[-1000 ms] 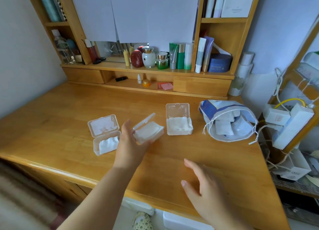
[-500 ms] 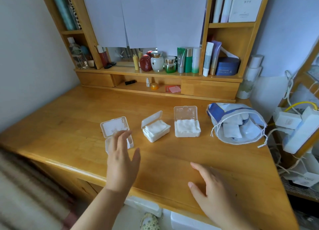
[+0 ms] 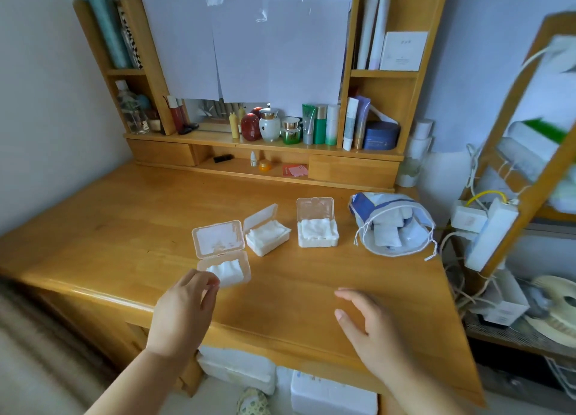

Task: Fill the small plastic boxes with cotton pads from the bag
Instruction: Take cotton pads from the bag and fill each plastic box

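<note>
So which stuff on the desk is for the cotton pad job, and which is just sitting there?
For the job:
left box, half full
middle box
right box
bag of cotton pads

Just sitting there:
bottles and jars on the shelf
blue tub
taped-up papers

left grip (image 3: 187,308) curled, right grip (image 3: 371,327) relaxed (hovering)

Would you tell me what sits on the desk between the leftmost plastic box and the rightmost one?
In the head view, the middle box, lid open and filled with cotton pads, sits between the leftmost box and the rightmost box; it is turned at an angle.
</note>
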`<state>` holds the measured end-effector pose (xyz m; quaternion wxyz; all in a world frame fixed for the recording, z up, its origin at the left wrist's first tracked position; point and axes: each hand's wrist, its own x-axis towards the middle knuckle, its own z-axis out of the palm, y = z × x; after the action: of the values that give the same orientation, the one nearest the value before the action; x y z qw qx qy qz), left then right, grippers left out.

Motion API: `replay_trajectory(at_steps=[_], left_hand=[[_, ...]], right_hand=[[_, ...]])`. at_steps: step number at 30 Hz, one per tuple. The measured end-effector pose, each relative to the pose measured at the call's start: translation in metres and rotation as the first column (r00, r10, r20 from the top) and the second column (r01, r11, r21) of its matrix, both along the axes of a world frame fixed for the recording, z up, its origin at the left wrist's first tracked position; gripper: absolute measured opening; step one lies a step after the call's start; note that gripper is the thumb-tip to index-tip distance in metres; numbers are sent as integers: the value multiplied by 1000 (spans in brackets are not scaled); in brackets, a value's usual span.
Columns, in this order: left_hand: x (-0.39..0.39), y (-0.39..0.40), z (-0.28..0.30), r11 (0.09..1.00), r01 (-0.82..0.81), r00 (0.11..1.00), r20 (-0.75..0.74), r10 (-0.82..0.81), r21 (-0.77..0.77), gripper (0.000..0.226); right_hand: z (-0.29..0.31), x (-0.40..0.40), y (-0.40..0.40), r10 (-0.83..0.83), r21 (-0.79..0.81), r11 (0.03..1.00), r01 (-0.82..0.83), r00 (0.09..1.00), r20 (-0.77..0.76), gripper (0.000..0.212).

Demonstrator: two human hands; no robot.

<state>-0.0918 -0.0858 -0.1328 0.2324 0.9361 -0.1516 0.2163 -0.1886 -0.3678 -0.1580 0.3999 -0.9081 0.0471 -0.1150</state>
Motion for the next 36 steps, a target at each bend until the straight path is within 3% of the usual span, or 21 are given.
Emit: replay_trajectory(at_steps=[4,10,17,22,27,28,30,32,34,36], left_hand=[[-29,-53,11,981,190,982,17,-189,-39,15],[-40,-137,4,943,316,946,-36,-321,-103,10],[-31,-160,-25,925,354,928,-69,-366,-137,15],[-32,-158,-33,892,378,912,-69,-405,-249,14],[-32,-156,-33,871,390,906,-43,-420,-299,10],[-32,-156,-33,871,390,907,-38,-419,-299,10],[-33,-156,-32,870,393,908,-27,-419,-297,10],[-34,-156,-31,867,398,905,-23,-424,-301,9],[-34,-156,-30,861,401,902,-28,-430,-315,11],[-35,-156,-28,857,394,903,-32,-428,-332,18]], right_hand=[[15,-14,-26,-63,-47,997,65,997,42,27],[31,-8,-63,-178,-79,979,185,980,88,26],[47,50,-101,-226,-356,897,263,964,141,28],[49,100,-109,-240,-666,738,110,965,-107,35],[40,129,-109,-319,-777,630,-6,910,-265,25],[36,133,-107,-345,-674,731,107,910,-230,27],[36,133,-102,-456,-479,816,323,869,-190,31],[37,124,-108,-369,-629,759,170,907,-201,20],[36,113,-115,-329,-787,605,118,938,-112,10],[39,99,-119,-307,-743,631,225,951,27,11]])
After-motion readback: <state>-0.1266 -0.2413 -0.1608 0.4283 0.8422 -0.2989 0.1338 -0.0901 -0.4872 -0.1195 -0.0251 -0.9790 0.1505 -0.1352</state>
